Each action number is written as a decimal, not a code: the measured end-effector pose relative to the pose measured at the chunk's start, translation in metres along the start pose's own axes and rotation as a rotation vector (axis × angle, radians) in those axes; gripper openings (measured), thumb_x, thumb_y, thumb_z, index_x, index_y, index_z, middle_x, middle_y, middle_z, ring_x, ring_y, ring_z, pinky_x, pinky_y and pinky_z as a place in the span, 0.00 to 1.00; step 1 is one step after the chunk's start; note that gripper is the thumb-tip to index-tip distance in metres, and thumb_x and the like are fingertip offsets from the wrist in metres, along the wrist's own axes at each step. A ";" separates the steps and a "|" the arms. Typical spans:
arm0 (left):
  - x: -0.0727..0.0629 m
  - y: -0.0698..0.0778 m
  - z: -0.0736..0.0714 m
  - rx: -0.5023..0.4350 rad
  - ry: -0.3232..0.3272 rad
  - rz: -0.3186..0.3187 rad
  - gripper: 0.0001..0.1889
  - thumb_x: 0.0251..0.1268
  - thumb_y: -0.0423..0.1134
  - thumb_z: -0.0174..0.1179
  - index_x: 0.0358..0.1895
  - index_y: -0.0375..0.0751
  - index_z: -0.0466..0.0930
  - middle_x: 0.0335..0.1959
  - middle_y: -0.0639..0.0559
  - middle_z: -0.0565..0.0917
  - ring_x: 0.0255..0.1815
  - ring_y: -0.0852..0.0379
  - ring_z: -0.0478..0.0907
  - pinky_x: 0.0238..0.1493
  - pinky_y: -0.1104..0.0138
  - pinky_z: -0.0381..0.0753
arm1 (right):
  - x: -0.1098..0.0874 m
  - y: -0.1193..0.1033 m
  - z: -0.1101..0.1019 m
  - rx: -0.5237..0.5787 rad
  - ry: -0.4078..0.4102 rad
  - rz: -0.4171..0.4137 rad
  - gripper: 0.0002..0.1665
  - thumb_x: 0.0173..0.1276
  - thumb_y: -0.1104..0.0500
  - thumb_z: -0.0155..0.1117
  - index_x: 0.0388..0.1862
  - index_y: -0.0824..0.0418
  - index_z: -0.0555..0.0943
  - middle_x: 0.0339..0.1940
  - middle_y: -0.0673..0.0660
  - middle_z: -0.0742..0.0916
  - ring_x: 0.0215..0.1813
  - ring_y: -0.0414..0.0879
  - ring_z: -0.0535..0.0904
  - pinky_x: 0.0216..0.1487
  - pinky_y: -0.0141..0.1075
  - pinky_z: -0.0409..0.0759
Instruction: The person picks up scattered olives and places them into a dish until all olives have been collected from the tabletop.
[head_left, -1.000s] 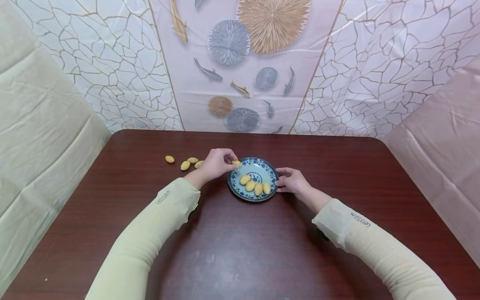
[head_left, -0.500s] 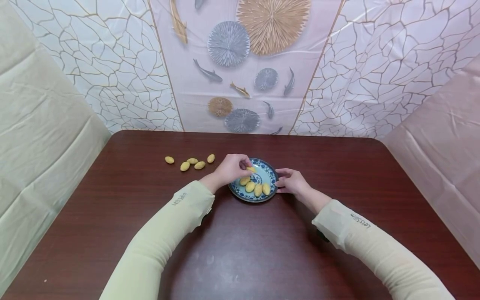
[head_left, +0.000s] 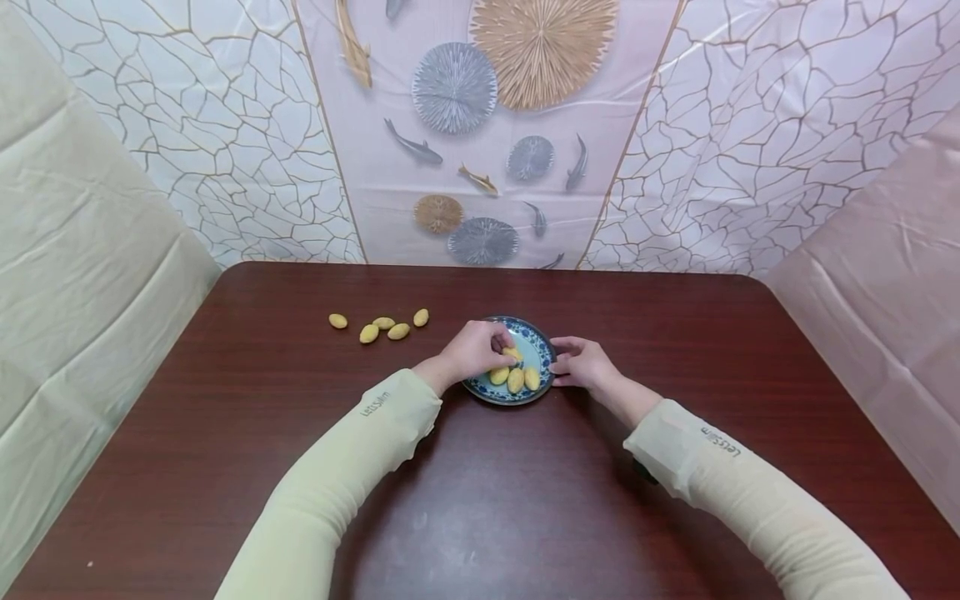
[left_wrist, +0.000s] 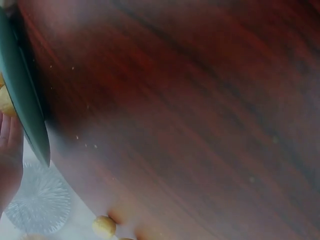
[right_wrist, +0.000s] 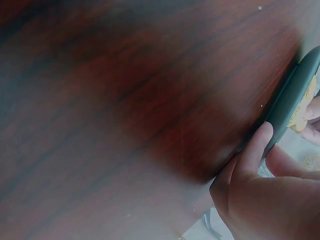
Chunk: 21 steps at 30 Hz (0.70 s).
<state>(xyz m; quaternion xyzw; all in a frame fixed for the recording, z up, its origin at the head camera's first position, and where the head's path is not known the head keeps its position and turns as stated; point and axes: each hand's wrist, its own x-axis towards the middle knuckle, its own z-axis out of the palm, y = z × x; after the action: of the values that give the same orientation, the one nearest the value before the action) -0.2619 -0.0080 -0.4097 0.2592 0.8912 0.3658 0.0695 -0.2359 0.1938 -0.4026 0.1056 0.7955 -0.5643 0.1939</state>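
A round blue-and-white plate (head_left: pixel 536 337) with a dark rim stands on the table. My left hand (head_left: pixel 474 350) is over its left side and pinches a small yellow oval piece (head_left: pixel 513 354) between thumb and fingers, low above the plate. Below it, more such yellow pieces (head_left: pixel 515 381) lie in a curved row on the plate; the left hand hides part of the row. My right hand (head_left: pixel 587 365) holds the plate's right rim; in the right wrist view one finger (right_wrist: pixel 257 145) touches the plate's outer side. In the left wrist view the left hand shows only at the edge.
Several loose yellow oval pieces (head_left: pixel 383 323) lie on the dark red-brown table (head_left: pixel 480 500) left of the plate. A patterned cloth wall (head_left: pixel 480 150) rises behind the table's far edge, with cloth panels at both sides.
My left hand has moved right and nearer, carrying the yellow piece from the plate's upper-left rim to over the row. The right hand and the plate have barely moved.
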 end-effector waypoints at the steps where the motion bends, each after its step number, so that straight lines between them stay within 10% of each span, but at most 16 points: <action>1: 0.000 0.000 0.001 0.002 -0.002 0.004 0.09 0.54 0.38 0.68 0.35 0.39 0.81 0.34 0.47 0.84 0.37 0.57 0.79 0.41 0.72 0.78 | 0.000 0.000 0.000 0.002 -0.001 -0.003 0.33 0.64 0.73 0.56 0.68 0.67 0.63 0.48 0.63 0.75 0.30 0.38 0.77 0.33 0.31 0.82; 21: 0.001 0.000 -0.015 0.017 -0.023 -0.057 0.08 0.61 0.40 0.61 0.40 0.42 0.84 0.40 0.50 0.85 0.43 0.56 0.77 0.49 0.66 0.75 | -0.001 0.000 0.001 0.007 0.003 -0.004 0.33 0.63 0.74 0.56 0.68 0.66 0.63 0.49 0.64 0.74 0.30 0.38 0.77 0.33 0.31 0.82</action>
<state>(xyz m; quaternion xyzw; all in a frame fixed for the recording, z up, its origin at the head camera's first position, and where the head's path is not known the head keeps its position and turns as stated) -0.2672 -0.0166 -0.3992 0.2385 0.9005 0.3528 0.0880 -0.2347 0.1930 -0.4024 0.1055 0.7940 -0.5673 0.1911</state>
